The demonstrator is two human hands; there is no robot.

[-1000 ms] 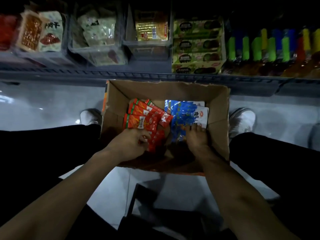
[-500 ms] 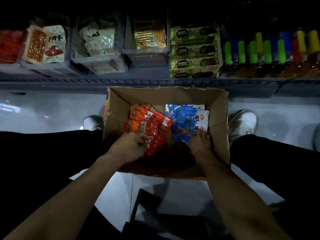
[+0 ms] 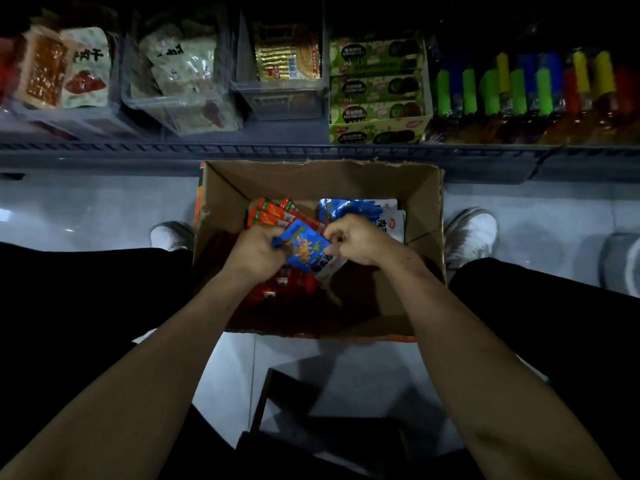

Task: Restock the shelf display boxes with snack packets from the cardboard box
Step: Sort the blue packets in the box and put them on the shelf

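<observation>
Dim shelving runs above the floor, its display boxes part-filled. Between your feet sits the cardboard box, and over its middle your left hand and right hand both pinch one blue packet. Pull against yourself and it may tear; loosen either grip and it drops onto the red packets.
</observation>
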